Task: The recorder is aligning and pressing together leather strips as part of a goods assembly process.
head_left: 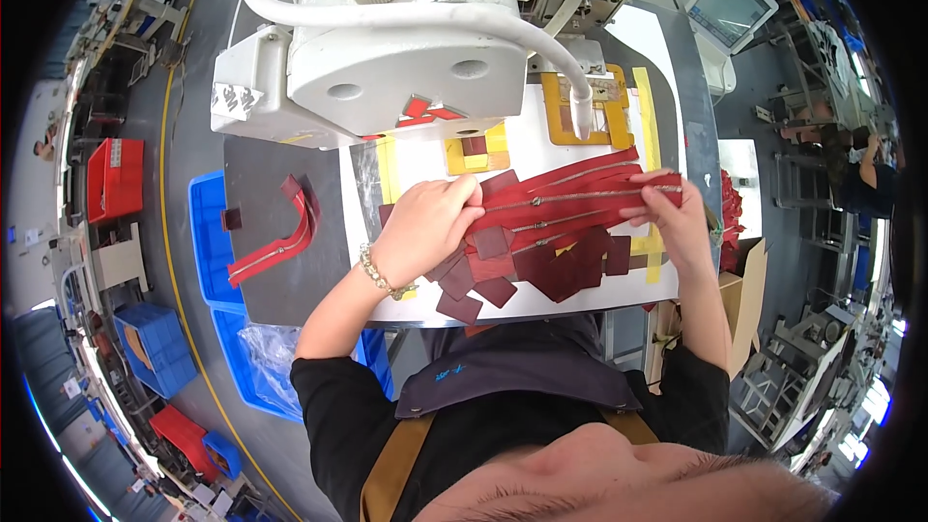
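Observation:
A red zipper (585,201) with pale teeth lies stretched between my hands, on top of several similar red zippers. My left hand (432,217) is closed, thumb and fingers pinching its left end. At its right end my right hand (670,213) grips the tape with bent fingers. Dark red square patches (565,271) are heaped below and to the left of the zippers, on a white work surface (619,298). Another red zipper (280,249) lies curved on the dark table at the left, with a patch at its upper end.
A large white sewing machine head (406,68) overhangs the far side. Beneath it are a yellow-edged template (476,147) and a yellow clamp frame (556,116). Blue bins (208,232) stand left of the table. A screen (732,5) is at the far right, a cardboard box (744,295) nearer.

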The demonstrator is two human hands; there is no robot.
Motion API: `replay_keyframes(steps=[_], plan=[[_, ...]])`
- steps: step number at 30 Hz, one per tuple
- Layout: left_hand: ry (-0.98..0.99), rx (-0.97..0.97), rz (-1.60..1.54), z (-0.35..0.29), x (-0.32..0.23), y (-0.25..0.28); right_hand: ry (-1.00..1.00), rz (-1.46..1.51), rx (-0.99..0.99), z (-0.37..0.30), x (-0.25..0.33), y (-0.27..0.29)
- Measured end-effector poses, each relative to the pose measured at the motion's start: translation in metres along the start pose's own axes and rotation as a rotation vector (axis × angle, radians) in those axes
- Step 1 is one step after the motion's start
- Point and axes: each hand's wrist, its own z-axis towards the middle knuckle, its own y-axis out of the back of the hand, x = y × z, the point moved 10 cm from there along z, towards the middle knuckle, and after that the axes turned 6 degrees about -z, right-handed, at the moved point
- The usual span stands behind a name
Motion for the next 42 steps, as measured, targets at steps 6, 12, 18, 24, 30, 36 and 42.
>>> replay_keyframes(steps=[6, 12, 18, 24, 30, 36, 42], plan=[[-0.161, -0.303, 0.146, 0.013, -0.031, 0.022, 0.007, 0.153, -0.114, 0.055, 0.007, 0.036], [-0.445, -0.386, 0.487, 0.003, -0.062, -0.010, -0.050, 0.118, -0.147, 0.081, -0.009, 0.060], [-0.321, -0.241, 0.425, 0.011, -0.049, -0.036, -0.076, 0.129, -0.179, 0.079, -0.014, 0.069], [-0.231, -0.206, 0.484, 0.023, -0.038, -0.045, -0.073, 0.105, -0.214, 0.071, -0.010, 0.073], [-0.138, -0.201, 0.619, 0.029, -0.034, -0.044, -0.054, -0.001, -0.192, 0.072, -0.004, 0.066], [-0.142, -0.160, 0.640, 0.028, -0.031, -0.047, 0.102, -0.702, -0.228, 0.077, 0.031, 0.071], [-0.199, -0.231, 0.596, 0.020, -0.036, -0.038, 0.783, -1.216, -0.433, 0.057, 0.107, -0.020]])
